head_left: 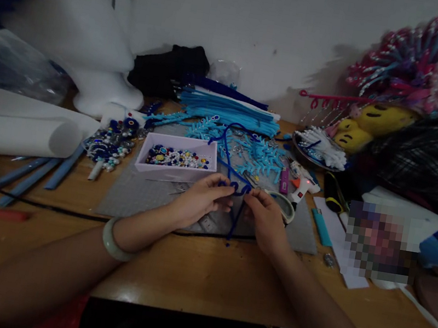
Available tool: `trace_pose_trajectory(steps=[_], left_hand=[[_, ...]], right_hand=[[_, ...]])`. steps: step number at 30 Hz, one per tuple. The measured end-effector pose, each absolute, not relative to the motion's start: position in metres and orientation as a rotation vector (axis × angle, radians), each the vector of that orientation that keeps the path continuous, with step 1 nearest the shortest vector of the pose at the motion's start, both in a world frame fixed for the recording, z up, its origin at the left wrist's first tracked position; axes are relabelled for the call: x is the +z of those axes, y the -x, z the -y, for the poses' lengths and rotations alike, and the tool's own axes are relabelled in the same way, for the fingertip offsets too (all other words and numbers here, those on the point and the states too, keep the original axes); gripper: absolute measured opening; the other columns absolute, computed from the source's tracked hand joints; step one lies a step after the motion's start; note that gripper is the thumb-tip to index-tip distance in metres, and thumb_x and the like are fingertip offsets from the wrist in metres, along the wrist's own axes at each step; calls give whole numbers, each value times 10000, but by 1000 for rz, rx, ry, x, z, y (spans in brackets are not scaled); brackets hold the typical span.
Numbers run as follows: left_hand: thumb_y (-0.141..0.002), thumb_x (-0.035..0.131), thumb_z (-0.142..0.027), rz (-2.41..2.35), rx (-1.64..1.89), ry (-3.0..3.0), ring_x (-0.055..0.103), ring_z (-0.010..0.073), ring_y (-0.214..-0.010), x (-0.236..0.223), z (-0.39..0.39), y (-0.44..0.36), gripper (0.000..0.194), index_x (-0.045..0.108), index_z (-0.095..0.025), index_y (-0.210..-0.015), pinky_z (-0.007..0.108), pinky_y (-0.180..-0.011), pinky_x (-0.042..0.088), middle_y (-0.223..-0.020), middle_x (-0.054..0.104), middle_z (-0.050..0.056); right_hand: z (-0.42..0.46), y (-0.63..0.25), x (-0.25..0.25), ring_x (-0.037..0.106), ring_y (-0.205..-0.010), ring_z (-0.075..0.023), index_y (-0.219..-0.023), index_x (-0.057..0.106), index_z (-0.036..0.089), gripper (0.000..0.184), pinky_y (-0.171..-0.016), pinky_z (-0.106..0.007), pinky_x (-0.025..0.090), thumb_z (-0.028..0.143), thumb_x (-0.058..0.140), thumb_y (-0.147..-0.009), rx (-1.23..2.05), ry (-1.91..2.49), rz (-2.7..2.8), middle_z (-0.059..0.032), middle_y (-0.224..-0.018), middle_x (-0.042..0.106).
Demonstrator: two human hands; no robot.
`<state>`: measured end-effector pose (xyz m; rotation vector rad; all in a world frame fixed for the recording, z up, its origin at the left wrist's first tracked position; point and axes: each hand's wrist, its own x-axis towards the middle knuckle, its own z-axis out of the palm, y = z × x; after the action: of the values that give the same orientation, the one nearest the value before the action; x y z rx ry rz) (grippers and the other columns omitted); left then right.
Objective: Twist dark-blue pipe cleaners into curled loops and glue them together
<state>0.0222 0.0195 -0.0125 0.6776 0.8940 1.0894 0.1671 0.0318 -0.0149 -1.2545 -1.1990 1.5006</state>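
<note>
Between my two hands is a dark blue pipe cleaner [227, 146], bent into small loops, with long ends sticking up and one hanging down. My left hand [214, 194] is closed on its left side, thumb and fingertips pinching near a loop. On the other side my right hand [264, 210] pinches it at the right loop. Just behind my left hand stands a white box [176, 174] of mixed beads [180, 158]. Light blue branched pipe-cleaner pieces [264, 157] lie beyond the hands. Scissors [287, 211] rest partly hidden behind my right hand.
A white glue gun [305, 186] lies to the right on the grey mat [126, 199]. Bundled blue pipe cleaners [227, 112] are stacked at the back. Left are a beaded ornament [109, 144], a white foam head [86, 32] and a paper roll [20, 132]. A black cable [70, 212] crosses the table.
</note>
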Motion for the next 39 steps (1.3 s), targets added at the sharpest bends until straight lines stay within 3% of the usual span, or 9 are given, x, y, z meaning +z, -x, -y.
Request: trace_pose_trajectory(steps=[4, 10, 14, 19, 25, 28, 31, 39], left_hand=[[-628, 671, -179, -918, 1159, -710, 526, 60, -614, -15, -16, -27, 190, 531, -158, -755, 208, -622, 429, -702, 547, -37], [-658, 643, -161, -967, 1152, -787, 502, 60, -551, -11, -14, -26, 137, 560, -161, -767, 194, -537, 423, -642, 543, -44], [-649, 638, -83, -894, 1014, -657, 565, 78, -599, -7, -17, -20, 157, 568, -142, -777, 213, -609, 459, -689, 598, -15], [-687, 606, -72, -776, 893, -617, 611, 119, -627, -7, -19, -16, 123, 564, -127, -789, 243, -645, 478, -677, 629, 21], [-681, 614, -57, -916, 951, -539, 572, 66, -556, -7, -18, -20, 80, 571, -119, -712, 156, -536, 433, -627, 615, -3], [-692, 619, -92, -873, 1008, -487, 580, 75, -629, -9, -16, -23, 61, 584, -126, -729, 173, -601, 451, -684, 626, 4], [-693, 631, -163, -874, 931, -454, 556, 75, -599, -10, -13, -26, 67, 602, -129, -743, 181, -539, 429, -702, 622, 10], [-645, 655, -262, -1087, 1023, -813, 459, 62, -486, -12, -11, -29, 139, 573, -150, -640, 185, -465, 340, -545, 542, -32]], right_hand=[[-28, -164, -16, 433, -428, -69, -643, 526, 170, 156, -440, -200, 366, 300, 612, -657, 1578, 1207, 1161, 66, -465, 486], [-26, -164, -9, 547, -522, -76, -689, 562, 163, 155, -524, -212, 464, 280, 653, -642, 1826, 1064, 1051, 35, -598, 585], [-28, -167, -6, 576, -538, -88, -745, 593, 175, 187, -541, -226, 483, 279, 681, -617, 1915, 1052, 1039, 27, -607, 608], [-30, -170, -11, 543, -522, -78, -689, 595, 168, 192, -528, -219, 456, 300, 701, -598, 1815, 1041, 1141, 38, -577, 581], [-29, -172, -11, 461, -483, -63, -676, 591, 165, 163, -505, -209, 390, 322, 632, -683, 1608, 1109, 1407, 53, -537, 514], [-29, -171, -12, 441, -483, -68, -681, 577, 171, 173, -505, -212, 369, 340, 593, -711, 1570, 1119, 1399, 54, -533, 494], [-28, -168, -15, 441, -509, -76, -694, 572, 173, 182, -513, -215, 361, 355, 579, -714, 1519, 1134, 1367, 45, -574, 503], [-27, -166, -16, 402, -483, -76, -667, 551, 183, 170, -470, -211, 320, 346, 556, -717, 1422, 1206, 1419, 49, -550, 486]])
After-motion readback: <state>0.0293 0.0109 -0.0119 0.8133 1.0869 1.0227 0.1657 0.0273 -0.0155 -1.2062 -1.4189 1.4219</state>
